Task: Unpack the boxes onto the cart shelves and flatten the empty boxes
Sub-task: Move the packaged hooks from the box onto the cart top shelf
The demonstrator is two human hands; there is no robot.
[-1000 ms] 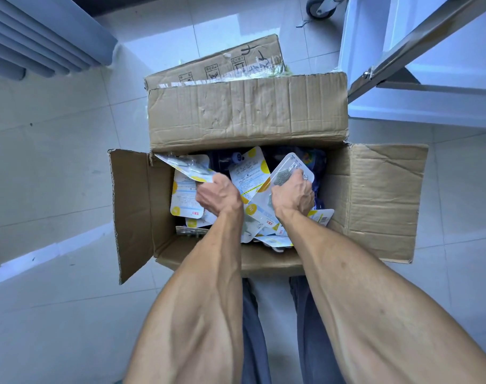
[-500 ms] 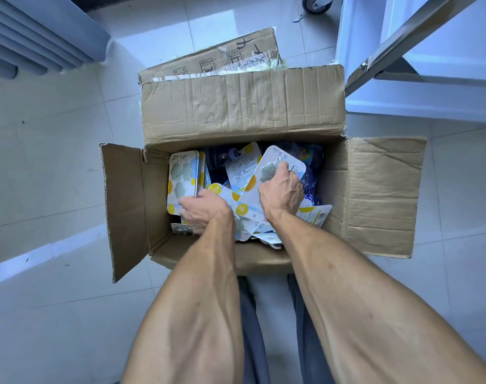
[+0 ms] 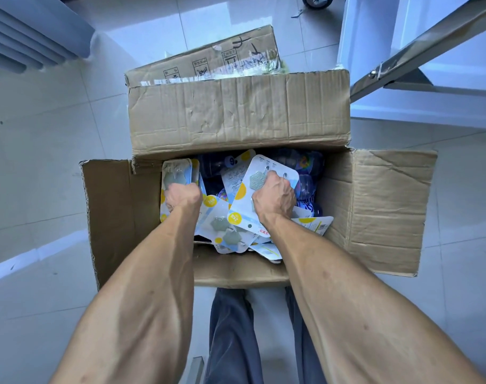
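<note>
Open cardboard box on the tiled floor, all four flaps folded out; far flap stands up, side flaps spread left and right. A second cardboard box lies just behind it, printed handling symbols and torn tape on its top.

Inside the open box: a loose heap of blister-card packs, white with yellow dots, each carrying grey hexagonal pieces, possibly wall hooks; print too small to read. Dark blue bottles lie beneath, toward the far right corner.

Left hand clenched around a small upright stack of packs against the box's left wall. Right hand clenched on a single pack near the middle, tilted up out of the heap. Both forearms reach down into the box.

Cart frame, a slanted metal bar, at upper right; one caster at the top edge. Grey trouser legs at bottom centre.
</note>
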